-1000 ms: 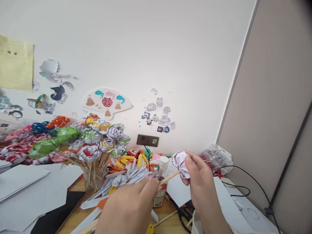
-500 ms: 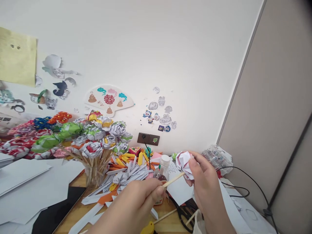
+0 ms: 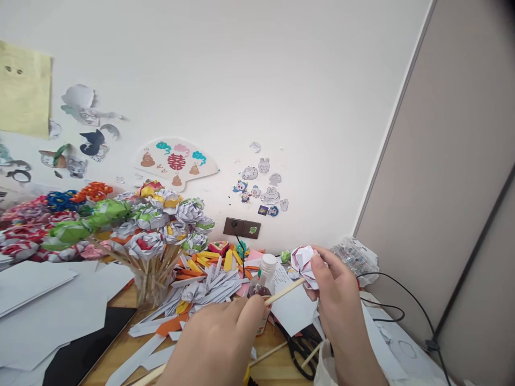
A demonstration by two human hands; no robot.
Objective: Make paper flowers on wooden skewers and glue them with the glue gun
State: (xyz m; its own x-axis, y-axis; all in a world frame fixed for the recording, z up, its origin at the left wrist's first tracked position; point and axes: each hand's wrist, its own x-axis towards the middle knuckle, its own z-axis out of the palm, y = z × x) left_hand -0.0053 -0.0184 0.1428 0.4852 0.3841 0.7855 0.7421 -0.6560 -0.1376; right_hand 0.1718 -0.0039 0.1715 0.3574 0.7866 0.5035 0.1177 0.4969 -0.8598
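My left hand [image 3: 225, 332] is closed around a thin wooden stick [image 3: 285, 291], which slants up to the right. At the stick's upper end sits a white folded paper flower [image 3: 303, 264] with thin reddish edges. My right hand [image 3: 338, 300] pinches that flower from the right, thumb in front and the other fingers partly hidden behind it. Just behind the stick stands a clear bottle [image 3: 266, 273] with a white cap. Black-handled scissors [image 3: 300, 351] lie on the table between my hands, below the flower.
Many paper flowers on sticks fill a clear container [image 3: 151, 287] at left. Folded paper strips [image 3: 217, 284] pile up mid-table. White sheets [image 3: 56, 305] cover the left side. A bag of small beads [image 3: 356, 260] and a black cable [image 3: 402, 289] lie at right, near the wall.
My left hand has turned a little on the stick, its thumb now lying along it. The flower has rotated slightly in my right hand. The whole view has shifted slightly.
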